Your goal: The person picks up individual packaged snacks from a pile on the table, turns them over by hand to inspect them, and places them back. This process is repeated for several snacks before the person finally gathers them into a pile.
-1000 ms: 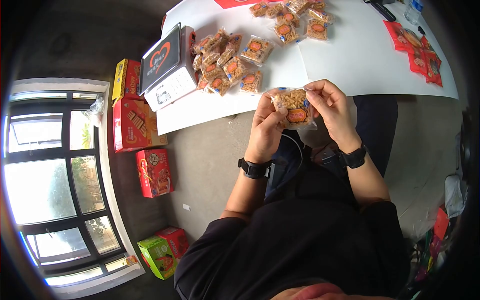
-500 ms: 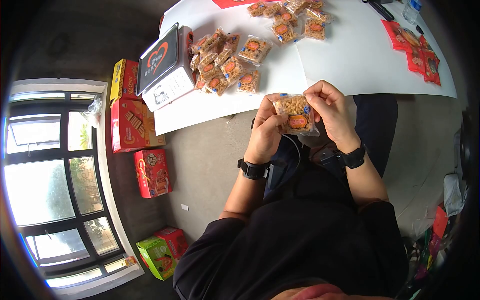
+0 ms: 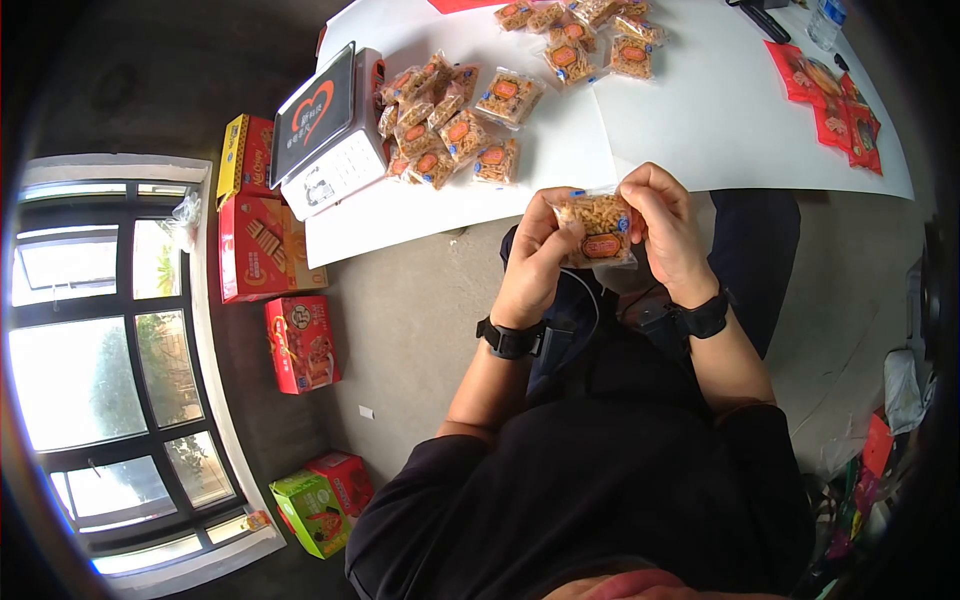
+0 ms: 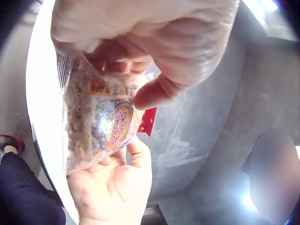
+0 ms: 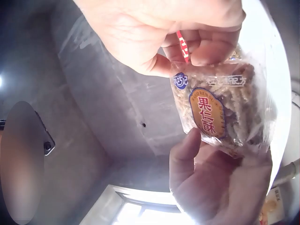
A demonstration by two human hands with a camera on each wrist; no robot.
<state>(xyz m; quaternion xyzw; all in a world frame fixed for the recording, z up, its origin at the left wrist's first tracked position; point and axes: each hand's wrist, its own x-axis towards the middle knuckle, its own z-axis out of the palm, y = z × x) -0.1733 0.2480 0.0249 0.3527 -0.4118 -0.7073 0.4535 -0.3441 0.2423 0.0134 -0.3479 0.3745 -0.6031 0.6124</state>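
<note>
In the head view, a person is sitting at a white table (image 3: 700, 120) and is holding up a small see-through plastic snack packet (image 3: 597, 228) with brown crunchy sticks and an orange label inside. The packet is hanging in the air just in front of the near table edge, above the person's lap. The left hand (image 3: 533, 262) is pinching its left side and the right hand (image 3: 668, 228) is pinching its right side. The hands are sitting close together with only the packet between them. On the table, a pile of the same packets (image 3: 450, 130) is lying right beside a grey weighing scale with a red heart on its screen (image 3: 325, 135), and some shiny red packets (image 3: 840, 100) are lying near the far right edge. Red cardboard boxes (image 3: 262, 245) are standing on the floor by the window. In the left wrist view, the left hand (image 4: 140, 37) is gripping the top of the snack packet (image 4: 98, 126) with its thumb pressing the front, and the right hand (image 4: 112, 187) is holding it from below. In the right wrist view, the right hand (image 5: 164, 33) is pinching the top edge of the snack packet (image 5: 220, 112), and the left hand (image 5: 220, 187) is cupping it from underneath.
</note>
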